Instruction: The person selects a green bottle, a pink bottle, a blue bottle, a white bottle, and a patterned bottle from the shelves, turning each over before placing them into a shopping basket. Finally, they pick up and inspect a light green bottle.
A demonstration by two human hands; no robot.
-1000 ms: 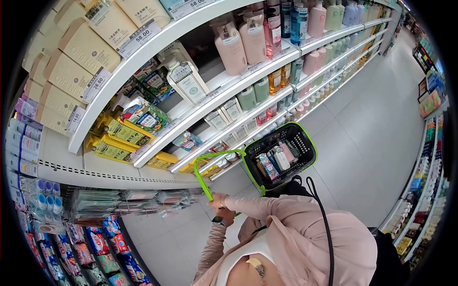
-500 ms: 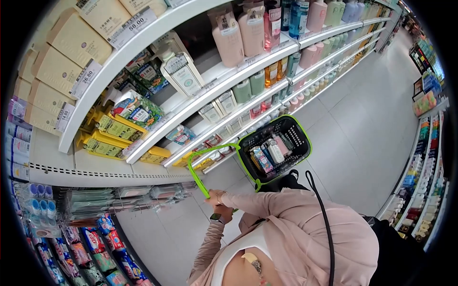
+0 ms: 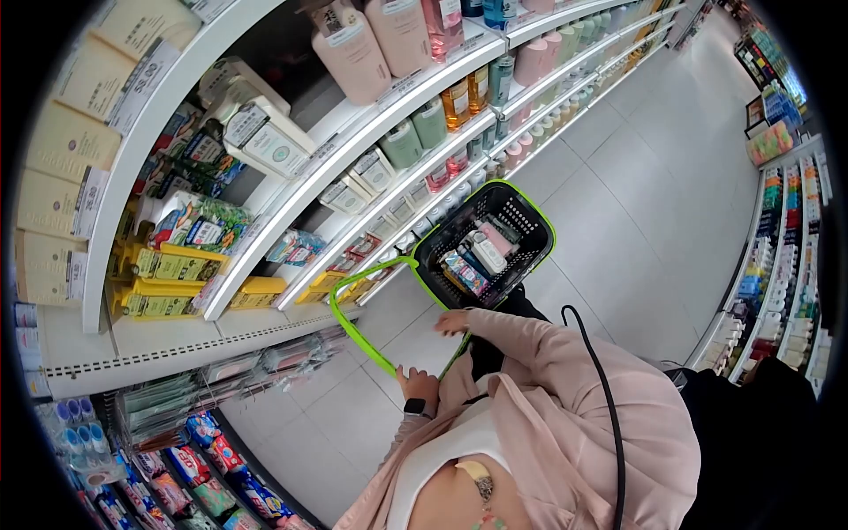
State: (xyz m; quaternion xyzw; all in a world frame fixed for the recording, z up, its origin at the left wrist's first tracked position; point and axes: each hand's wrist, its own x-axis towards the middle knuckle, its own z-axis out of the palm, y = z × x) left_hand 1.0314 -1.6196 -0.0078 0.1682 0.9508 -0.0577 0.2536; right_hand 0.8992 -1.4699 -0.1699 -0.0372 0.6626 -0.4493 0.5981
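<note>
My left hand, with a dark smartwatch at the wrist, is closed round the bright green handle of a shopping basket. The black basket with a green rim sits tilted in view ahead of my body, beside the shelves. Inside lie several packaged goods, among them a colourful pack, a white pack and a pink one. My right hand is off the handle, near the basket's close side, fingers stretched out and holding nothing visible.
Tall white shelves with bottles and boxes curve along the left and top. Hanging packets and a rack of bright bags stand at lower left. Tiled floor runs along the aisle to more shelves at right.
My right hand has left the handle beside my left hand and moved right, toward the basket. My left hand stays on the handle. The whole view has shifted slightly.
</note>
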